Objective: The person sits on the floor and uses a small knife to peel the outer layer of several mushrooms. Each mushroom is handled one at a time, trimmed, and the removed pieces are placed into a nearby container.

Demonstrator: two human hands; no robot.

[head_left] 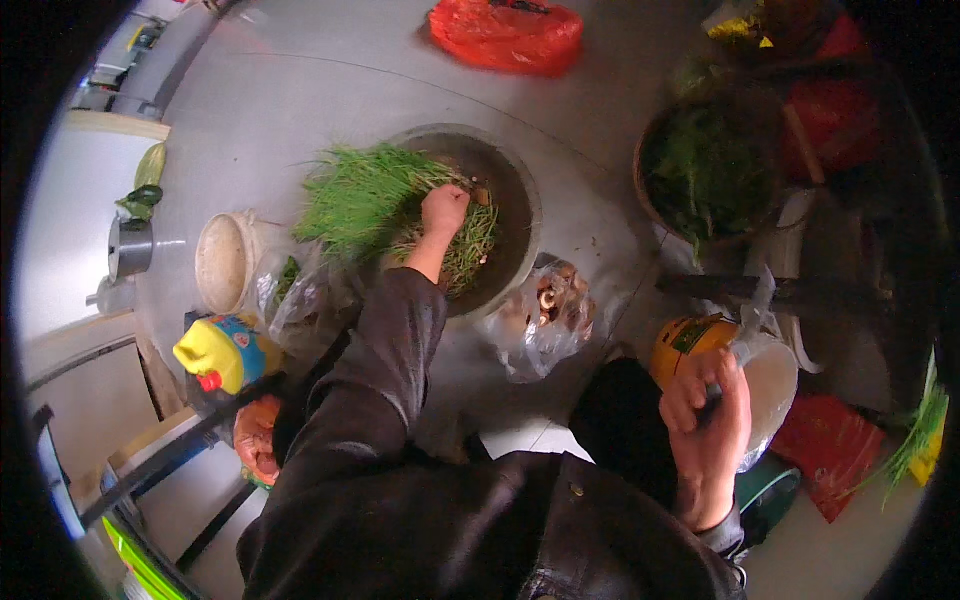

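Observation:
My left hand point(445, 210) reaches into a wide grey basin point(531, 210), its fingers curled at the root ends of long thin green stalks point(367, 191), which look like chives. Whether it pinches any stalk cannot be made out. Below it, short cut or loose green stems point(476, 244) lie in the basin. My right hand point(709, 427) is raised at the right, fingers bent around a slim object. A pale pointed strip point(761, 296) rises above those fingers, blurred; it may be a blade or plastic.
A clear plastic bag of brown scraps point(559, 304) lies beside the basin. Left are a pale bucket point(221, 262) and a yellow jug point(217, 352). A red plastic bag point(506, 37) lies ahead. To the right stand a basket of dark greens point(645, 169) and a white bucket point(780, 375).

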